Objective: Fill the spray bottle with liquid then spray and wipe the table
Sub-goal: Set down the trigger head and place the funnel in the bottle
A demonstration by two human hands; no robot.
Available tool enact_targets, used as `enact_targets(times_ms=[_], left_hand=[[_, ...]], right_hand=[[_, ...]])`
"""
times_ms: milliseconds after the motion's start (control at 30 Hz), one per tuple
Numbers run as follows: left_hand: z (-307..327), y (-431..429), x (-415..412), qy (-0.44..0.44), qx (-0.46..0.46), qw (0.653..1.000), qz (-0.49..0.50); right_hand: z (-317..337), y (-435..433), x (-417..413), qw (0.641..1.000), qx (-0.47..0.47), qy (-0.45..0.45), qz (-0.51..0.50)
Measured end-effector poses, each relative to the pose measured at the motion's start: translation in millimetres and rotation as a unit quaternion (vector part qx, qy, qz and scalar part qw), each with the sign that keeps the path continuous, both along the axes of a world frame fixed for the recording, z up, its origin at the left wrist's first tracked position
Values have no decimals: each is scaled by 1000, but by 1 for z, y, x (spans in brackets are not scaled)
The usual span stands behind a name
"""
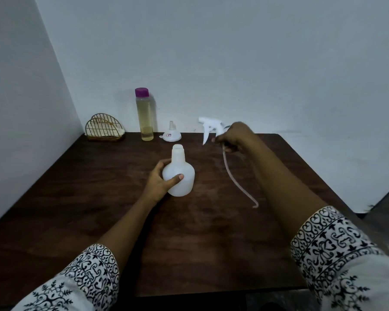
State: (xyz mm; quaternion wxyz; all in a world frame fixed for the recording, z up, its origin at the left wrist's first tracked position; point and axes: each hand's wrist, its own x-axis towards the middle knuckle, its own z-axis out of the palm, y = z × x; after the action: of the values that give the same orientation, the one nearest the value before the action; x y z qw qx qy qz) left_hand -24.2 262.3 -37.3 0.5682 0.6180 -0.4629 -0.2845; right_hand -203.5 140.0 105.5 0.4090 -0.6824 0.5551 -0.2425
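Observation:
A white spray bottle body (182, 176) stands upright near the middle of the dark wooden table (99, 198), its neck uncapped. My left hand (161, 180) grips its left side. My right hand (234, 136) holds the white trigger spray head (209, 126) above the table, to the right of the bottle. The head's long dip tube (234, 178) hangs down and curls toward me. At the back stand a tall clear bottle of yellowish liquid with a purple cap (144, 115) and a small white funnel (170, 134), spout up.
A wire basket holder with a pale cloth or napkins (105, 129) sits at the table's back left corner. Walls close the left and back sides. The table's right edge (319, 176) drops to the floor.

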Motion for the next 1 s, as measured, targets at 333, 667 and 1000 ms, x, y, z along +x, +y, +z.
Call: enact_targets(times_ms=[333, 667, 1000], left_hand=[[-5, -1, -4, -3, -4, 1000, 14], [-5, -1, -1, 5, -7, 1000, 11], [-4, -2, 0, 37, -4, 999, 9]], right_hand=[[-82, 4, -1, 980, 48, 191, 6], [-116, 15, -3, 982, 54, 181, 2], [-76, 15, 12, 948, -94, 303, -5]])
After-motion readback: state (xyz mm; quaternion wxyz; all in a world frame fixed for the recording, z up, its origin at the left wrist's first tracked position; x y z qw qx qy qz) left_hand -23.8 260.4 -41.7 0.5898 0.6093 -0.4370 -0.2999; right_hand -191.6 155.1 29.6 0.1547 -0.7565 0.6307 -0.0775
